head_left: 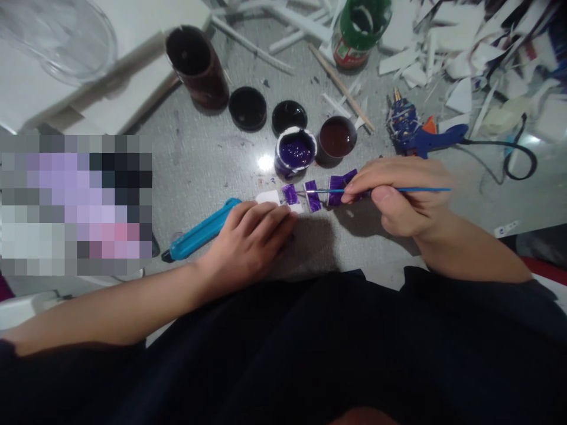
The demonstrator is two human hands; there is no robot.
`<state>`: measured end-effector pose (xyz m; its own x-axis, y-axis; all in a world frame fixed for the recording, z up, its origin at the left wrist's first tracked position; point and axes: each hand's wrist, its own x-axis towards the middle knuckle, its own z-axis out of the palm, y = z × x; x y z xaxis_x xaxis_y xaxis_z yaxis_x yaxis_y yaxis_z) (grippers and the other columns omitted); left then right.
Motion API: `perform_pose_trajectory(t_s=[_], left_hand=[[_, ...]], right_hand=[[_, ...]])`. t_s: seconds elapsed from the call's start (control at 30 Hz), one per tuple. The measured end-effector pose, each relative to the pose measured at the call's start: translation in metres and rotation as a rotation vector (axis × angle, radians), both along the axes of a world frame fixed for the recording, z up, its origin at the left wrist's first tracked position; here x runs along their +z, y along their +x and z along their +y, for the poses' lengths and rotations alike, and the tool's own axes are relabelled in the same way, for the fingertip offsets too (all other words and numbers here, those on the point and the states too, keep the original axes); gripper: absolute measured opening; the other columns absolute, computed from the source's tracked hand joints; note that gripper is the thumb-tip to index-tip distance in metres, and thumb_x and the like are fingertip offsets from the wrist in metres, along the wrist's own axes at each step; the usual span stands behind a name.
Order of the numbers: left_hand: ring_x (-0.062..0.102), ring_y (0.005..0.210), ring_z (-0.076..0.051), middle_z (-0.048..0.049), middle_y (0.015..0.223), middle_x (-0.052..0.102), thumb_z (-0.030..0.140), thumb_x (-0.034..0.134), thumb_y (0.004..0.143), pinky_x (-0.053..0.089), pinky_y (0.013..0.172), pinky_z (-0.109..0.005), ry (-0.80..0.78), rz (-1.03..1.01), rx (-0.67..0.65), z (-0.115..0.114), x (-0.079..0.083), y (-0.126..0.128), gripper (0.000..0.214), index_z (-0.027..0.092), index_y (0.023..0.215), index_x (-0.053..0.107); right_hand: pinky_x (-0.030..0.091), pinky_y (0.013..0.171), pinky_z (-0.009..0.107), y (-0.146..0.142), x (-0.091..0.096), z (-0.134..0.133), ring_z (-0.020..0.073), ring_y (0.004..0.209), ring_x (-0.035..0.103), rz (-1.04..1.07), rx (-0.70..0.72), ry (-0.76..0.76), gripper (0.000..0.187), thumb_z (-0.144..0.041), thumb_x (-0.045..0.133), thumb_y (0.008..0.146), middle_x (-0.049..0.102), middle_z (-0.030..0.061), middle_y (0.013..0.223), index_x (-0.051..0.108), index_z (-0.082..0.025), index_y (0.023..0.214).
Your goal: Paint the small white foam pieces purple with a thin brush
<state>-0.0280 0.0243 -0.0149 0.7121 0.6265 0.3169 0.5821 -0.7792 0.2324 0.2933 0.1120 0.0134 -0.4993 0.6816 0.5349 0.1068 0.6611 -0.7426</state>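
Observation:
My right hand [398, 192] is closed in a pen-like grip on a thin blue paintbrush [425, 189]. Its bristle tip touches a small purple-painted piece [290, 193]. Beside that tip, my left hand [257, 239] presses its bent fingers down on a small white piece [268, 197], mostly covered by them. Another purple strip [312, 196] lies under the brush, and further purple pieces [337, 188] are partly behind my right hand. Just beyond stands an open jar of purple paint [296, 150] with a paint-smeared white rim.
A blue utility knife [204, 229] lies by my left hand. Behind the paint are a dark reddish cup [337, 140], black lids [248, 108], a brown container [197, 68] and a green-topped jar [359, 32]. A blue glue gun [425, 133] and white scraps [452, 47] lie right.

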Motion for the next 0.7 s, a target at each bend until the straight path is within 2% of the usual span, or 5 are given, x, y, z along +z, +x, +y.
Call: perform_pose_trajectory(t_s=[0.2,0.3,0.47,0.63,0.7], left_hand=[[0.073,0.14,-0.037,-0.0192,0.152,0.081,0.026,0.073,0.116,0.064,0.122,-0.058,-0.066,0.007,0.004,-0.0007,-0.0008,-0.0012,0.055,0.017,0.17,0.069],[0.073,0.14,-0.037,-0.0189,0.152,0.081,0.028,0.073,0.116,0.063,0.122,-0.059,-0.065,0.011,0.01,-0.001,-0.0024,-0.0011,0.055,0.018,0.17,0.068],[0.074,0.138,-0.036,-0.0199,0.149,0.082,0.027,0.073,0.117,0.064,0.12,-0.055,-0.014,-0.02,0.014,-0.0008,-0.0031,0.0002,0.051,0.013,0.166,0.07],[0.074,0.136,-0.036,-0.0195,0.147,0.083,0.026,0.073,0.116,0.065,0.12,-0.056,-0.009,-0.008,0.007,0.0003,-0.0007,0.0009,0.051,0.013,0.166,0.071],[0.074,0.136,-0.035,-0.0192,0.147,0.083,0.026,0.072,0.117,0.065,0.12,-0.055,-0.005,-0.005,0.011,0.0,-0.0013,0.0006,0.049,0.013,0.164,0.071]], right_hand=[[0.067,0.066,0.027,0.002,0.004,0.0001,0.0158,0.071,0.084,-0.077,0.055,-0.022,0.025,-0.017,0.065,0.113,0.089,0.0009,0.086,0.089,-0.024,0.114],[0.067,0.067,0.025,0.0001,0.0044,0.0001,0.0152,0.073,0.085,-0.095,0.022,0.008,0.024,-0.014,0.065,0.111,0.088,0.0019,0.088,0.087,-0.021,0.115],[0.067,0.061,0.026,-0.001,0.0023,-0.0008,0.0161,0.069,0.084,-0.004,-0.015,-0.022,0.025,-0.018,0.066,0.112,0.089,0.0012,0.086,0.09,-0.025,0.117],[0.068,0.063,0.026,0.001,0.002,-0.0021,0.0164,0.07,0.084,-0.059,0.043,-0.039,0.026,-0.016,0.066,0.111,0.089,0.0011,0.087,0.09,-0.024,0.118],[0.069,0.065,0.026,0.0004,0.0022,-0.0024,0.0162,0.072,0.085,-0.056,0.017,-0.036,0.025,-0.017,0.067,0.112,0.09,0.0015,0.089,0.09,-0.024,0.12]])
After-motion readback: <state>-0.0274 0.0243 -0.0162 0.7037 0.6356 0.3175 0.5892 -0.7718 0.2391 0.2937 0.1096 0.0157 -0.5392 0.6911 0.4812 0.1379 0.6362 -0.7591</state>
